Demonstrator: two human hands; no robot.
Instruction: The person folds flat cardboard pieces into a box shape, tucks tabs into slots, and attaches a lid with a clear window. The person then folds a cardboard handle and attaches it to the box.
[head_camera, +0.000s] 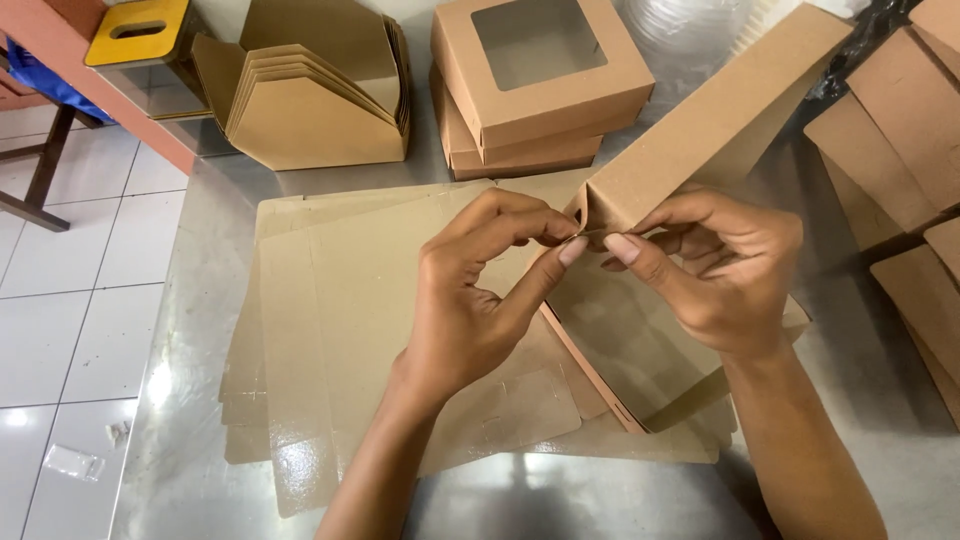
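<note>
Left hand (470, 300) and right hand (715, 270) pinch the near corner of a half-folded kraft box (700, 120) — fingertips clamped on its flap; light, stiff card, probably crease-prone; best gripped along folds, above flat blanks (340, 300).

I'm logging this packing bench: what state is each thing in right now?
Half-folded box: partly assembled, corner pinched by both hands.
Left hand: fingertips pinching the corner.
Right hand: pinching the same corner.
Flat blanks: unfolded, stacked on the table.
Window boxes: closed, stacked.
Nested lids: folded, nested upright.
</note>
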